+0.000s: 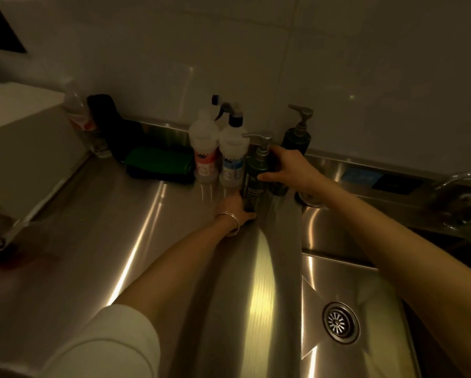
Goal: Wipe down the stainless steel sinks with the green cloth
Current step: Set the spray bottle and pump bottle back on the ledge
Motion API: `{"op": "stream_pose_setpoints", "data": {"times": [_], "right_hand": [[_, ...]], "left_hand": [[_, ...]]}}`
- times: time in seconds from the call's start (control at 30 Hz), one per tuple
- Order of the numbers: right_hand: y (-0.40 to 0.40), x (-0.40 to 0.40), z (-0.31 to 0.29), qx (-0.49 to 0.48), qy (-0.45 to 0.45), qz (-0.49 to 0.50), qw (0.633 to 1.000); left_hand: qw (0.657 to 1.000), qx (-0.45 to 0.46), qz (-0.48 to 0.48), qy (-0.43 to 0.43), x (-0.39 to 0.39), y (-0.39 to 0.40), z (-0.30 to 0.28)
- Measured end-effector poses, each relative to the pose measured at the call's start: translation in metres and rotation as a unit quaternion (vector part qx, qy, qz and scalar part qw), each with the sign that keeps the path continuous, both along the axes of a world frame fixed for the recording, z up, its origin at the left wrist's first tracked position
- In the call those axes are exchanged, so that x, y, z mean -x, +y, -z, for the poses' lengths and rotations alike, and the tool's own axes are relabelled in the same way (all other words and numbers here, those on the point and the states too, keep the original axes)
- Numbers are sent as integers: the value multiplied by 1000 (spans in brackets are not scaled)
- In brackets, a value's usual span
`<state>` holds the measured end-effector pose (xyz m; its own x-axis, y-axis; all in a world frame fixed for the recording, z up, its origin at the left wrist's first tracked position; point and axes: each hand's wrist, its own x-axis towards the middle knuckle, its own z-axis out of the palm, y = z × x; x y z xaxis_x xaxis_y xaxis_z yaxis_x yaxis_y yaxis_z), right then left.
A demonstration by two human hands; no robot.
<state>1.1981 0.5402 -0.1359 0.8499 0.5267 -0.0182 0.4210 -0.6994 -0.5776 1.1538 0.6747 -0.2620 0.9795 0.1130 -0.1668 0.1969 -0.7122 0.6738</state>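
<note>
A folded green cloth (160,162) lies on the steel counter by the back wall, left of the bottles, untouched by either hand. The stainless steel sink (335,285) is at the lower right, with its round drain (340,321) showing. My right hand (289,167) grips a dark green pump bottle (255,175) around its upper body. My left hand (235,207), with a bangle on the wrist, holds the base of the same bottle.
Two white spray bottles (204,148) (233,156) stand left of the held bottle; a second dark pump bottle (297,137) stands behind it. A clear bottle (79,115) and a dark object (111,126) sit at the back left. A tap (458,184) is at the right edge.
</note>
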Motion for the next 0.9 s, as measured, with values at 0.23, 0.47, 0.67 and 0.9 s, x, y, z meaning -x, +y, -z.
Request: {"op": "stream_pose_setpoints", "data": {"times": [0.23,0.47,0.67,0.9], "right_hand": [[20,-29,2,-15,-18,57,998],[28,-50,1,28,-82,94,992],[25,-47,9,36,-137,145,979],[31,-50,16,-69,-100,206,971]], "left_hand": [[1000,-3,24,-4,-47,15,5],[999,-42,2,-4,-69,9,12],[997,-71,16,14,-76,4,15],[979,163,-84,88,-80,2,14]]}}
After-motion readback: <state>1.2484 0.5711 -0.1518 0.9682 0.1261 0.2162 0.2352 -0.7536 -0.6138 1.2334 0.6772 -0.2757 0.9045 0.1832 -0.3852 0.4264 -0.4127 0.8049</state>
